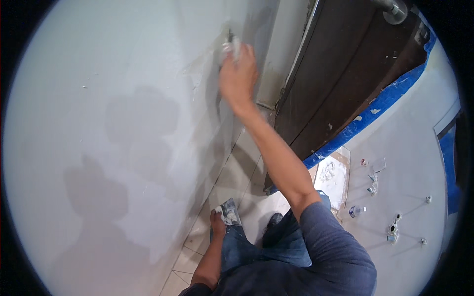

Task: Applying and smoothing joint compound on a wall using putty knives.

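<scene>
You can read no text, number or sign here; a clear bottle (360,210) at the lower right of the frame bears a bluish label (352,212) too small to make out.

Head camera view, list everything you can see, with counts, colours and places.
Left wall: 1, off-white, left half
Shadows: several, grey, on the left wall
Door: 1, dark brown, upper right
Door handle: 1, silver, top of door
Masking tape: at least 2 runs, blue, door edge and far right
Right wall: 1, off-white, right side
Pipe fittings: several, mixed colours, right wall
Bottle: 1, clear with blue, by the fittings
Floor tiles: several, pale, lower centre
Broad putty knife: 1, grey, white-smeared, left hand
Hand tool: 1, whitish and dark, blurred, right hand
Shoe: 1, dark, lower centre
Jeans: 1 pair, blue, lower centre
Shirt: 1, navy, bottom
Left hand: 1, bare, lower centre
Right hand: 1, bare, upper centre
</scene>
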The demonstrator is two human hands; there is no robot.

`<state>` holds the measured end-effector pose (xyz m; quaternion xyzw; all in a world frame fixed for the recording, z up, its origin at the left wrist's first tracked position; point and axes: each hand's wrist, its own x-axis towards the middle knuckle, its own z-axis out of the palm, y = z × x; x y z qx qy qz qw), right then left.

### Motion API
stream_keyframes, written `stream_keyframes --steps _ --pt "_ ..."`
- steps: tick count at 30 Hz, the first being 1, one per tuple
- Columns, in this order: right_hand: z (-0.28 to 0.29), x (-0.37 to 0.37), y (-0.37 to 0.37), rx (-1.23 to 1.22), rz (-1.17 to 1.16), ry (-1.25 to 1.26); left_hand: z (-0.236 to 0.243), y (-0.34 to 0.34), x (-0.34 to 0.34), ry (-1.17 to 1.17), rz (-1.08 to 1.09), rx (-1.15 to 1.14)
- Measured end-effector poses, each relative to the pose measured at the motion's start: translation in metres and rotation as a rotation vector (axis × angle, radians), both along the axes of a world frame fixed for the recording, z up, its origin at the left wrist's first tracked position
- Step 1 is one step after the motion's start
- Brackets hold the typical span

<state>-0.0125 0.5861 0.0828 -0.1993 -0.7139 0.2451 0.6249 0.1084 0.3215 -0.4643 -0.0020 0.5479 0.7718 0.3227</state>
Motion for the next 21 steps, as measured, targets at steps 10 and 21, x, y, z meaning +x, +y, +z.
stream_keyframes --steps 10,21 --pt "0.01 0.063 0.018 0.492 0.133 0.054 0.04 0.001 0.009 0.059 0.144 -0.138" --pt "-0.111 0.01 0.104 0.435 0.101 -0.12 0.004 -0.003 0.005 -0.051 0.106 -0.196"
